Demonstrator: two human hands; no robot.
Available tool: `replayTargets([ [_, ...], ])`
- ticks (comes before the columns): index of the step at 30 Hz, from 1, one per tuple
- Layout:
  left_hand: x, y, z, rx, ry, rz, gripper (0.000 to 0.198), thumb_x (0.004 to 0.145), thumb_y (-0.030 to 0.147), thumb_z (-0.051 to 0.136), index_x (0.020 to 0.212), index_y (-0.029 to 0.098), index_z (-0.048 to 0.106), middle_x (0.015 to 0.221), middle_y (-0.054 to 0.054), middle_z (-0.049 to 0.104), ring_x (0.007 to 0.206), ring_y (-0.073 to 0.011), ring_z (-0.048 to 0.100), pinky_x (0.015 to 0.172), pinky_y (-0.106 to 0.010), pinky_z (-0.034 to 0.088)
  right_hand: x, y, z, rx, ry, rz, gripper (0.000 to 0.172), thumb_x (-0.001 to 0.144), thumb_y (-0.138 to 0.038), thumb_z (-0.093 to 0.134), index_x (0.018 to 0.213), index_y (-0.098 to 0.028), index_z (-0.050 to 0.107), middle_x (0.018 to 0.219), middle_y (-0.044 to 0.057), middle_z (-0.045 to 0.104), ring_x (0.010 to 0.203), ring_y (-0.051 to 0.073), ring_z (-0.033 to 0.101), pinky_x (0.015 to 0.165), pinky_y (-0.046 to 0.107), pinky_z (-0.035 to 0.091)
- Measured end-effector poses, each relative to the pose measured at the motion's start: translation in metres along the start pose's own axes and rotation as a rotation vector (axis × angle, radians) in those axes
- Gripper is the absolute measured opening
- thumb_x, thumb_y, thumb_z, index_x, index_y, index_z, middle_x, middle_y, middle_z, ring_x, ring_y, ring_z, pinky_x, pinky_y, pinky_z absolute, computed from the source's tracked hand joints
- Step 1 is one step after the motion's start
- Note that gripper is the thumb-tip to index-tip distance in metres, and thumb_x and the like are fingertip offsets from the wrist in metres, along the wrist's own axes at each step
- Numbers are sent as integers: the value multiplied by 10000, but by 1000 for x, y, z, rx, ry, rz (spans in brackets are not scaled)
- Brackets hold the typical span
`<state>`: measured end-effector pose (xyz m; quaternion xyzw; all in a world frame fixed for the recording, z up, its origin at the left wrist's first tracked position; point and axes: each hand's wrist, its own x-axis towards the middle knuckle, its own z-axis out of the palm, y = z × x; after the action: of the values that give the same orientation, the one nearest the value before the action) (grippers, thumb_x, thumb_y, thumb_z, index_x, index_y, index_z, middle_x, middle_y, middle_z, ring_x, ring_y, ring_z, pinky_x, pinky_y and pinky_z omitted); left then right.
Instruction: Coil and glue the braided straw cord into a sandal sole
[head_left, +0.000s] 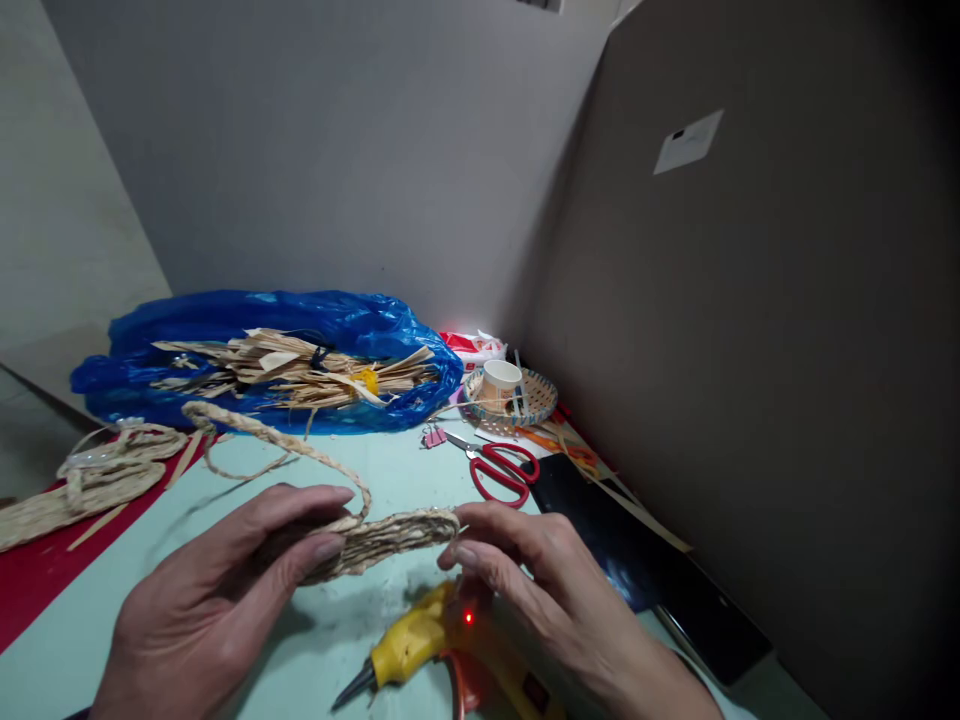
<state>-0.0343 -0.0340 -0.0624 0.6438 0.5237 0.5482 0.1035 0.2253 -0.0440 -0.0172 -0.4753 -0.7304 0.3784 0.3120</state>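
A coiled band of braided straw cord [394,540] is held up between both hands, above the table. My left hand [225,590] grips its left end, thumb in front and fingers behind. My right hand [525,570] pinches the right end with thumb and fingertips. From the coil, a loose tail of the cord loops up and back to the left, onto the tabletop. Below my hands lies a yellow hot glue gun [409,640], its dark nozzle pointing left and a red light lit; my right hand partly hides its body.
Behind lies a blue plastic bag [397,325] with dried straw strips [270,365]. Red-handled scissors [504,470], a pink binder clip [433,437], a paper cup [501,378] and a woven tray [544,395] stand right of centre. A black phone [705,605] lies right; braided straw [97,490] left.
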Motion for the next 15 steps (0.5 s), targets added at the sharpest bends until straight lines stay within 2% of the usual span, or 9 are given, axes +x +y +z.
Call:
replayTargets([
  [3,-3,4,4,-48,-45,-52,168,838,450,805,1004,428,814,1021,122,826,880,-124,780,787,-120,608,4,7,12,244,5,-17,330,1049,-436,528,964,-178,716,753,16,696,685,138,639,663,225,485],
  [7,-6,-1,4,-39,-100,-61,167,844,518,780,978,433,832,1005,98,830,918,-143,780,815,-136,608,6,12,20,476,-1,66,359,988,-509,623,894,-171,701,714,20,691,647,144,666,653,231,543],
  [10,-5,-6,3,-68,-170,-67,163,864,503,765,996,436,834,1033,82,816,947,-155,778,803,-148,617,5,12,20,517,-19,96,360,978,-508,639,864,-174,709,715,21,695,650,141,666,662,231,557],
  [15,-6,-5,6,-78,-259,-51,166,925,402,700,1029,452,818,1042,80,773,960,-135,757,815,-120,587,2,9,16,451,-18,56,369,1003,-463,595,783,-177,673,679,20,701,625,127,677,629,203,549],
])
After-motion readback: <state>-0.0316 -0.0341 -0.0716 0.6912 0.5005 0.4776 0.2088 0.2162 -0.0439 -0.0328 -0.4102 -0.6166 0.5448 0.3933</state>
